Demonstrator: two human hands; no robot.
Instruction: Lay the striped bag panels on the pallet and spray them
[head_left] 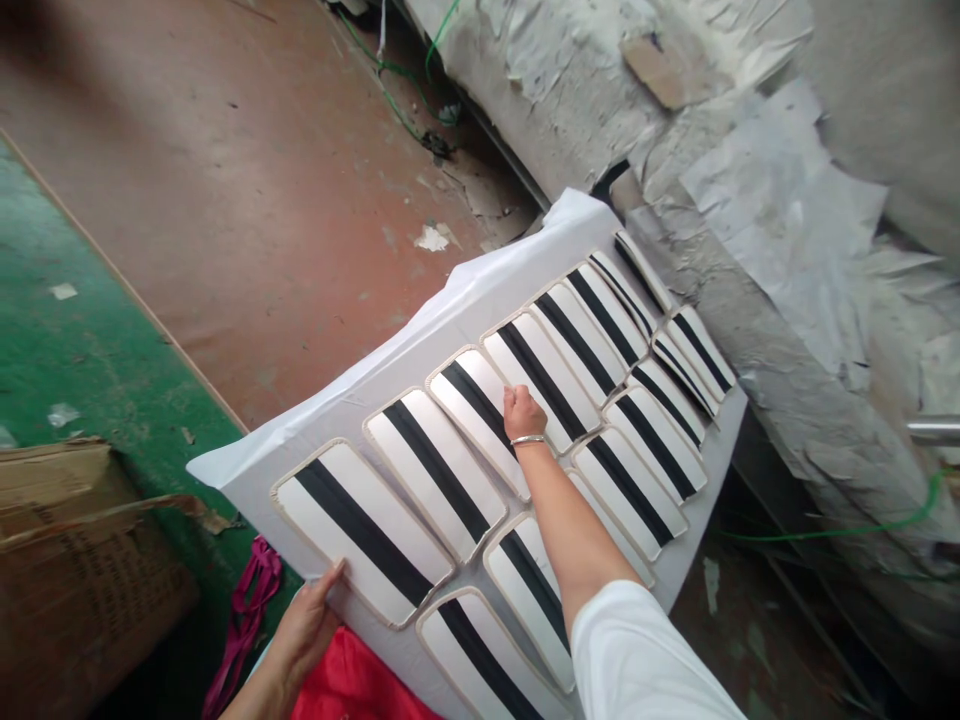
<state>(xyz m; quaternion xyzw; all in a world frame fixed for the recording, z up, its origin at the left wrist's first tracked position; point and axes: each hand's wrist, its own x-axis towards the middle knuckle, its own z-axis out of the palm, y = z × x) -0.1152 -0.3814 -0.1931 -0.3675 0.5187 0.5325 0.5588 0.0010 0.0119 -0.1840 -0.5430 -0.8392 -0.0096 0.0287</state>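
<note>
White rectangular panels with rounded corners, black central bands and beige edging (364, 532) lie in two rows on white-sheeted surface (349, 410). Right hand (523, 412), silver-coloured bangle (529, 439) at wrist, over upper-row panels; grip curled into fist, cannot tell if anything inside. Left hand (309, 612) at surface's near edge, thumb beside end panel, other fingers partly hidden; cannot tell how tight grip is. Red cloth (356, 682) just beside.
</note>
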